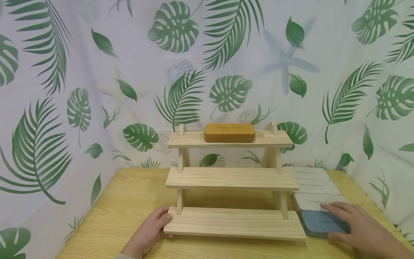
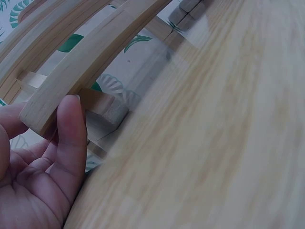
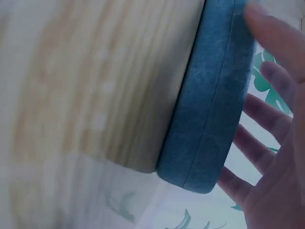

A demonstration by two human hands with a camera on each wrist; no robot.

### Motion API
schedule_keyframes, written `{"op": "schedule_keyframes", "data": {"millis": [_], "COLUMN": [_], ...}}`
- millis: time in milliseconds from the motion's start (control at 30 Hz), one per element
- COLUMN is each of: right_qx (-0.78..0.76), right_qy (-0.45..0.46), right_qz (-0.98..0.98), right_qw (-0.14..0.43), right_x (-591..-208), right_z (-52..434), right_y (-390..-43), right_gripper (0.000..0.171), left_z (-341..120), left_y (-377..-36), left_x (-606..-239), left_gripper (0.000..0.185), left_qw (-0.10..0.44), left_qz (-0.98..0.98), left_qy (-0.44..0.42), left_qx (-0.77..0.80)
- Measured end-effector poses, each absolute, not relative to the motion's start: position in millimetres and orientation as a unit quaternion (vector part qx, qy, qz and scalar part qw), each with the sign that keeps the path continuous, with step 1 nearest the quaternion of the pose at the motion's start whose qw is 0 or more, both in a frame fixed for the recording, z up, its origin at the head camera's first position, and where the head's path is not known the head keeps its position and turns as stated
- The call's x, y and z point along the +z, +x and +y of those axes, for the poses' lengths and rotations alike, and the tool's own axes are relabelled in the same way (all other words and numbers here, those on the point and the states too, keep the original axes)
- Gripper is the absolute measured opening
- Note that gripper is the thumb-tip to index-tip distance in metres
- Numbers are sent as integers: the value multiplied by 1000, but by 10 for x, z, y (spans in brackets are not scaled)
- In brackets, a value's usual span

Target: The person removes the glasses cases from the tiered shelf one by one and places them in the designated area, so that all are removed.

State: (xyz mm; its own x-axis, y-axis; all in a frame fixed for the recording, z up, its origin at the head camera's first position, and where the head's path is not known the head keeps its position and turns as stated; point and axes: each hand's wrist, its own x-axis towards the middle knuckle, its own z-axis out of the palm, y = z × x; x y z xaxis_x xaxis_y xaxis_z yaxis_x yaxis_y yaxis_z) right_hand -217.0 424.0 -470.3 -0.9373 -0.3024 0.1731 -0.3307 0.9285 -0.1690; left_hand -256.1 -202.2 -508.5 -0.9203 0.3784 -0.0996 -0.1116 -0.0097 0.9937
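Note:
A three-tier wooden display stand (image 1: pixel 233 222) stands on the table. My left hand (image 1: pixel 149 230) pinches the left end of its lowest board; the left wrist view shows the thumb (image 2: pixel 71 129) against the board's edge. On the top tier, near the middle, lies an orange-brown glasses case (image 1: pixel 229 133). My right hand (image 1: pixel 362 225) is over a blue glasses case (image 1: pixel 321 223) right of the stand, its fingers spread and reaching over the case. In the right wrist view the thumb tip is right at the side of the blue case (image 3: pixel 207 105).
Behind the blue case, several pale glasses cases (image 1: pixel 315 199) lie in a row along the table's right side. The wooden table (image 1: pixel 113 216) extends left of the stand. A white leaf-print curtain (image 1: pixel 226 54) hangs behind and at both sides.

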Motion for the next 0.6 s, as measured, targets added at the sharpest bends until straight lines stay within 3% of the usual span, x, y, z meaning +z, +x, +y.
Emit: {"op": "schedule_keyframes", "data": {"millis": [333,600], "right_qx": [125,142], "right_qy": [210,233], "right_qz": [-952,-932], "right_qw": [185,237], "right_x": [-4556,-4315], "right_z": [4088,3841], "right_y": [-2192,-2194], "right_gripper": [70,74], "left_z": [-2023,-2022], "left_y": [-2557,-2545], "left_x": [-5095,-5078], "left_gripper": [69,68], "left_qw": [177,175], "left_qz": [683,685], "left_qy": [97,102], "left_qx": [702,700]}}
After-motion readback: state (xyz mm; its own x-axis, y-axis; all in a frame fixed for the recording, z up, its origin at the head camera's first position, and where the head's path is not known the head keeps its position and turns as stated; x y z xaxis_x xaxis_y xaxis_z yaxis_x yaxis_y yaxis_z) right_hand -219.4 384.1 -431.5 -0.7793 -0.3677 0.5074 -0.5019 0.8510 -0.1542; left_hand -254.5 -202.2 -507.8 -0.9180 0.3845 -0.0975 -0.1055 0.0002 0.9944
